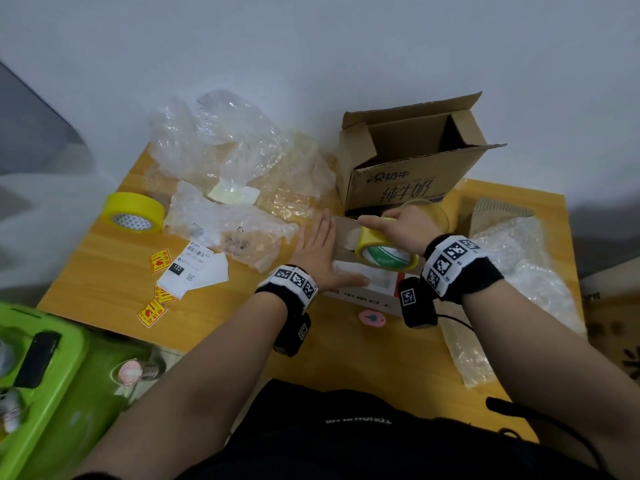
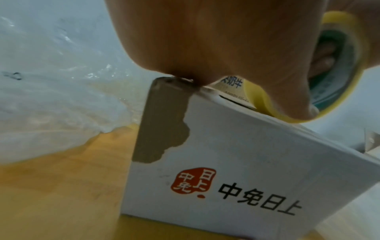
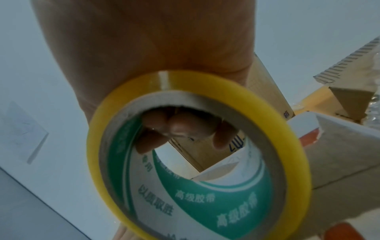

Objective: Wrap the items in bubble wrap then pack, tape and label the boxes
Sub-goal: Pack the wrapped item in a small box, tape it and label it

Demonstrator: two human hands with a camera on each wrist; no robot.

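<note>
White box (image 1: 360, 271) sits on table (image 1: 104, 271), front centre. Left hand (image 1: 317, 251) spread flat, pinning it. Right hand (image 1: 398, 223) grips tape roll (image 1: 384, 252); 1 uneven pull could wrinkle the strip or shift the box.

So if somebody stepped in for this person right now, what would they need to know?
Left hand: flat, fingers straight, pressing on the small white box.
Right hand: grips the yellow tape roll, fingers through its core, at the box top.
Done: white box looks closed; taping under way.
Left: finish taping, stick on a shipping label and yellow stickers. The open brown carton waits behind; a spare tape roll and loose bubble wrap lie at the left.
</note>
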